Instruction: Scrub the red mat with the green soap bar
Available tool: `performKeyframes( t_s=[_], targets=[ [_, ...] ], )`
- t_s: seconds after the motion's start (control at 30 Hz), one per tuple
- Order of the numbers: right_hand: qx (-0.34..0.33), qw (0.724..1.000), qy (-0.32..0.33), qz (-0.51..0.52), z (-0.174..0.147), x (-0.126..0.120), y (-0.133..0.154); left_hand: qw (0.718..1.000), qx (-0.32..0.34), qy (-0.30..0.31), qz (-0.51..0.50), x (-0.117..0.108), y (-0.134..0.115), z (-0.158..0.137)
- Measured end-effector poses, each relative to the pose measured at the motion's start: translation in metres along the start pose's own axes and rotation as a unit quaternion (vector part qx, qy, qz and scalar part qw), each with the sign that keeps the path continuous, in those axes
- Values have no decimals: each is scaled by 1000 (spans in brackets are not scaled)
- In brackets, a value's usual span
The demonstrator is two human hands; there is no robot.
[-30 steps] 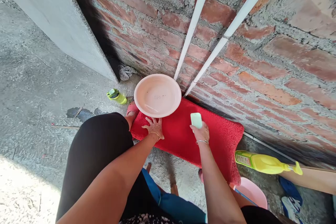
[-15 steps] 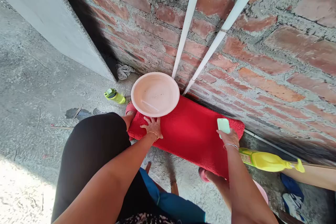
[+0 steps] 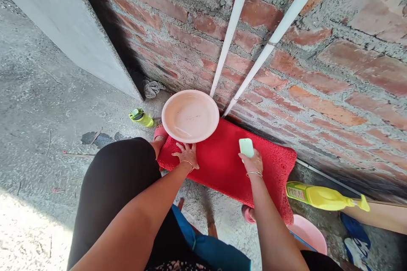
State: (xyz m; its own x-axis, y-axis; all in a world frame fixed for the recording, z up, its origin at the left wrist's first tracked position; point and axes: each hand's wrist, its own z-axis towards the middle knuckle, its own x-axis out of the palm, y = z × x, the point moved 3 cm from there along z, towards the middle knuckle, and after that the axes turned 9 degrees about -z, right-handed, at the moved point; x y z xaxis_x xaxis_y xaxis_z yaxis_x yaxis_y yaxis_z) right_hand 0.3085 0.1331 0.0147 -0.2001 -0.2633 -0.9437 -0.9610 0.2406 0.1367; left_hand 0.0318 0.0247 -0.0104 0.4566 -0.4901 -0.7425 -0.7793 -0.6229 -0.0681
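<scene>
One hand, our left [image 3: 187,155], splays beside the basin [image 3: 190,114]; our right [image 3: 254,163] grips a block [image 3: 246,147]; a slipping mat [image 3: 219,163] could tip the basin.

The right hand [image 3: 254,164] covers the near end of the pale green block [image 3: 246,145], while the palm of the left hand [image 3: 187,156] faces down on the red mat [image 3: 222,152], out of sight. Dark specks [image 3: 193,117] in the basin [image 3: 178,103] are too small to identify, as is the print on the yellow bottle [image 3: 327,198] at right. The far edge cuts off 2 white pipes [image 3: 234,21], and the mat partly hides the pink tub [image 3: 310,232] at near right.
</scene>
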Motion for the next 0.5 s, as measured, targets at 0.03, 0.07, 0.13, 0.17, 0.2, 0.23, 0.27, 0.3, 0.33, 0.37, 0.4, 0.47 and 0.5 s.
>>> performKeyframes(
  t_s=[0.03, 0.07, 0.13, 0.17, 0.2, 0.23, 0.27, 0.3, 0.33, 0.37, 0.4, 0.47, 0.5],
  targets=[
    [-26, 999, 20, -5, -3, 4, 29, 1000, 0, 0, 2, 0, 0, 0],
    [-48, 998, 37, -13, -5, 8, 55, 1000, 1, 1, 4, 0, 0, 0],
    [-94, 993, 63, -33, -8, 12, 98, 1000, 1, 6, 6, 0, 0, 0],
    [-113, 990, 73, -41, -7, 13, 112, 1000, 0, 9, 7, 0, 0, 1],
    [-128, 987, 81, -46, -4, 13, 122, 1000, -2, 12, 7, 0, 0, 1],
    [-134, 986, 88, -47, 0, 12, 125, 1000, -4, 14, 8, 1, 0, 2],
    [-130, 986, 93, -45, 6, 9, 122, 1000, -5, 15, 9, 1, 0, 3],
    [-118, 988, 96, -40, 13, 6, 113, 1000, -5, 14, 9, 1, 0, 3],
    [-98, 990, 94, -35, 22, 1, 98, 1000, -5, 12, 9, 1, -1, 4],
    [-76, 993, 89, -31, 30, -4, 79, 1000, -4, 10, 8, 1, -1, 4],
    [-52, 995, 82, -29, 38, -11, 55, 1000, -3, 8, 6, 1, -1, 4],
    [-1, 998, 63, -31, 50, -26, 0, 1000, -1, 5, 5, 1, -1, 3],
    [29, 997, 58, -28, 52, -34, -30, 1000, 0, 5, 5, 0, -1, 3]
  ],
)
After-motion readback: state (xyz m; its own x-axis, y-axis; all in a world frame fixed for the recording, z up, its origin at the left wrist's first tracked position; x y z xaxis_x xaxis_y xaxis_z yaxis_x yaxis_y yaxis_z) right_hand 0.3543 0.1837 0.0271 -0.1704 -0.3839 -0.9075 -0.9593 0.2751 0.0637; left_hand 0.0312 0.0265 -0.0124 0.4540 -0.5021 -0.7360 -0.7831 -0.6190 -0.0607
